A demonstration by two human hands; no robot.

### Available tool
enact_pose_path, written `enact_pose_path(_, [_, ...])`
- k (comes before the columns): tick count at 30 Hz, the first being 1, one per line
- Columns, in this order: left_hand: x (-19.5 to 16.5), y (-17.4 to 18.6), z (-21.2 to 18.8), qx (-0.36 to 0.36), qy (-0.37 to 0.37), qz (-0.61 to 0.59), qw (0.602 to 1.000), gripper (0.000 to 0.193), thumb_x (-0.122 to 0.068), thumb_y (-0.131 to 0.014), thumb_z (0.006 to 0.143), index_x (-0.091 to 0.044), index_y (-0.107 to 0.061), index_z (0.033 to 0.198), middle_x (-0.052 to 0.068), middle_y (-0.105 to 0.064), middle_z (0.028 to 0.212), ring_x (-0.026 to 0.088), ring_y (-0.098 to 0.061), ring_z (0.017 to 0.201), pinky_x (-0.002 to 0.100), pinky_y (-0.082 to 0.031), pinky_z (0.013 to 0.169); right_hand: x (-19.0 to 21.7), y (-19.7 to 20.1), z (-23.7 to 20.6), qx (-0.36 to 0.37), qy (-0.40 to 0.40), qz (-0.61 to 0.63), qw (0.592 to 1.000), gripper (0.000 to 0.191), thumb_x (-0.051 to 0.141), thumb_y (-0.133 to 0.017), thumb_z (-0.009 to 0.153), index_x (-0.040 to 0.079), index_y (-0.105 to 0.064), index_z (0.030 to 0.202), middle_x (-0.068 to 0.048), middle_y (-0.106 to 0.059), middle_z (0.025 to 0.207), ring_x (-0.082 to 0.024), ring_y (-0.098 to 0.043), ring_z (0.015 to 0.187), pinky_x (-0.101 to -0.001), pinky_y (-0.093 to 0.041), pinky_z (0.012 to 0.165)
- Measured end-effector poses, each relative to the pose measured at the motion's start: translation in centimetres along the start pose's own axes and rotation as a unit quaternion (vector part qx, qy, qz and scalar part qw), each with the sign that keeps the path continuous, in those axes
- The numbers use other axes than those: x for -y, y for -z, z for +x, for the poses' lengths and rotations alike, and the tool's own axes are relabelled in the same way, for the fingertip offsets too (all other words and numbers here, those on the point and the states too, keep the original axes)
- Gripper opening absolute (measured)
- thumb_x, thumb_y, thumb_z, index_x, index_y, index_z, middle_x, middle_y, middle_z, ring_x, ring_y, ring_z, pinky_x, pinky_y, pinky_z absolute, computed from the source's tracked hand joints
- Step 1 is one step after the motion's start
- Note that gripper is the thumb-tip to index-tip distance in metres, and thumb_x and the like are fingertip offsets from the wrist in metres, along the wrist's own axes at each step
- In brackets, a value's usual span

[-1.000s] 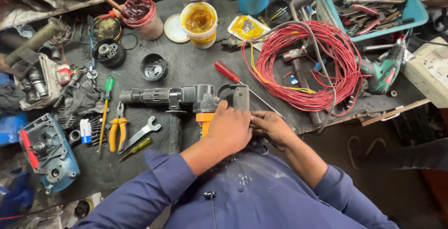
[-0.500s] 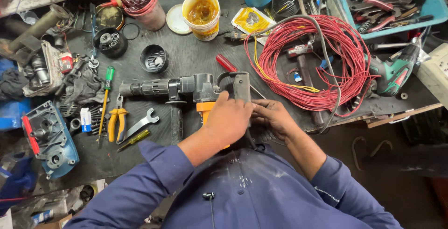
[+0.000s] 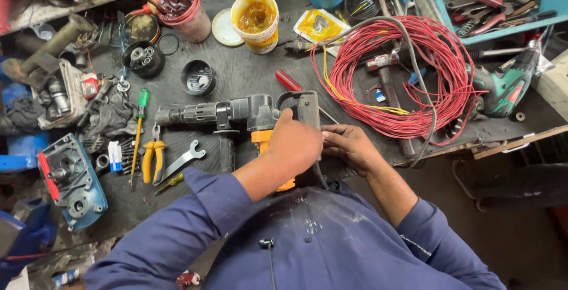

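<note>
The rear handle of a grey and orange demolition hammer [image 3: 236, 112] is gripped at the bench edge, closest to the body. The left hand [image 3: 294, 145] is wrapped over the handle from above, fingers closed on it, so the orange lower part of the casing is partly hidden. Just to its right, the right hand [image 3: 349, 146] is curled against the same handle, touching the left hand (whether a small part or tool is pinched in it cannot be told). The tool lies on its side, its black nose pointing away to the left of the hands.

For work at this handle, the body is best kept pressed flat to the mat by the left hand, so that the right one is left free for fine work.

Left of the hands, yellow-handled pliers [image 3: 152, 157] and a flat spanner [image 3: 183, 161] are laid within reach. Just beyond the hands a red-handled screwdriver [image 3: 289, 80] is seen. Farther off to the right lies a coil of red wire [image 3: 408, 77], and beyond the hands, a yellow grease tub [image 3: 255, 21].
</note>
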State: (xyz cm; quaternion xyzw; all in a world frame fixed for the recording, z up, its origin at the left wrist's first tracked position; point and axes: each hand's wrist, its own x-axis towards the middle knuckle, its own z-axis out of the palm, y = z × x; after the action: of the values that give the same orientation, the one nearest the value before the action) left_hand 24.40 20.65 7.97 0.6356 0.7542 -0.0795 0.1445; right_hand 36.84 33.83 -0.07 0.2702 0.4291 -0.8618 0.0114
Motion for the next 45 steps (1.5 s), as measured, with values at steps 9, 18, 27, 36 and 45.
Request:
enact_pose_path(9, [0.8, 0.3, -0.2, -0.042, -0.036, -0.007, 0.998, 0.027, -0.035, -0.063, 0.102, -0.016, -0.073, 0.086, 0.007, -0.073, 0.075, 0.027, -0.069, 0.068, 0.048, -0.040, 0.087, 0.8, -1.2, -0.2, -0.002, 0.014, 0.019, 1.000, 0.036, 0.021, -0.061, 0.102, -0.007, -0.065, 0.125, -0.014, -0.073, 0.108, -0.019, -0.072, 0.093, -0.0326, -0.060, 0.084])
enact_pose_path(18, [1.2, 0.5, -0.2, -0.066, -0.052, 0.002, 0.997, 0.036, -0.041, -0.062, 0.101, -0.015, -0.072, 0.079, 0.007, -0.070, 0.066, 0.027, -0.067, 0.060, 0.046, -0.038, 0.078, 0.3, -1.0, 0.1, -0.023, 0.010, 0.010, 1.000, 0.037, 0.023, -0.060, 0.102, -0.006, -0.066, 0.124, -0.012, -0.073, 0.101, -0.018, -0.071, 0.087, -0.0329, -0.061, 0.084])
enact_pose_path(27, [1.8, -1.0, -0.2, -0.181, -0.063, -0.049, 0.980, 0.041, -0.050, -0.069, 0.085, -0.010, -0.071, 0.074, 0.010, -0.067, 0.062, 0.031, -0.065, 0.057, 0.045, -0.041, 0.075, -0.9, 0.0, 0.5, -0.024, 0.007, 0.004, 1.000, 0.037, 0.025, -0.059, 0.101, -0.005, -0.066, 0.123, -0.015, -0.075, 0.108, -0.021, -0.073, 0.090, -0.0328, -0.060, 0.081])
enact_pose_path(36, [1.5, -0.6, -0.4, -0.245, -0.097, -0.043, 0.964, 0.040, -0.043, -0.068, 0.078, -0.008, -0.076, 0.095, 0.009, -0.071, 0.068, 0.028, -0.067, 0.060, 0.045, -0.040, 0.071, -0.6, 0.0, 0.6, -0.005, 0.010, 0.009, 1.000, 0.039, 0.026, -0.057, 0.101, -0.005, -0.065, 0.123, -0.014, -0.075, 0.109, -0.020, -0.074, 0.092, -0.0333, -0.058, 0.080])
enact_pose_path(45, [1.0, 0.2, -0.3, -0.136, -0.059, -0.027, 0.989, 0.026, -0.036, -0.068, 0.082, -0.010, -0.073, 0.085, 0.008, -0.073, 0.077, 0.027, -0.070, 0.070, 0.045, -0.042, 0.076, 0.6, -1.0, 0.1, -0.001, 0.000, 0.021, 1.000, 0.036, 0.025, -0.057, 0.102, -0.006, -0.064, 0.120, -0.015, -0.075, 0.107, -0.022, -0.075, 0.091, -0.0339, -0.061, 0.082])
